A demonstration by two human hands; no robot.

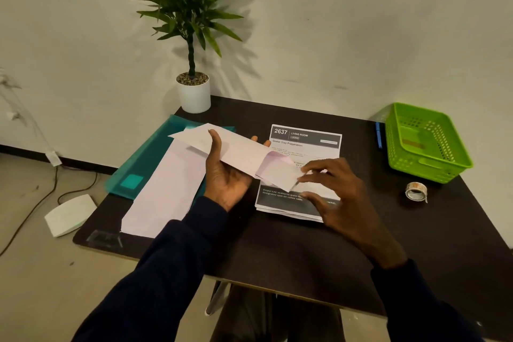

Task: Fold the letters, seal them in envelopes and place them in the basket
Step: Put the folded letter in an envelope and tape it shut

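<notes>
My left hand (226, 175) holds a long white envelope (238, 150) from below, above the middle of the dark table (305, 255). A folded white letter (277, 173) sticks out of the envelope's right end. My right hand (336, 191) pinches that letter's lower right corner with thumb and fingertips. Beneath both hands lies a stack of printed letters (308, 141) with a dark header. More white envelopes (163, 194) lie in a pile to the left. The green basket (427, 144) stands at the back right.
A teal plastic folder (144, 164) lies under the envelope pile. A roll of clear tape (415, 191) sits in front of the basket, a blue pen (378, 134) to its left. A potted plant (193, 91) stands at the back left corner. A white device (69, 214) lies on the floor.
</notes>
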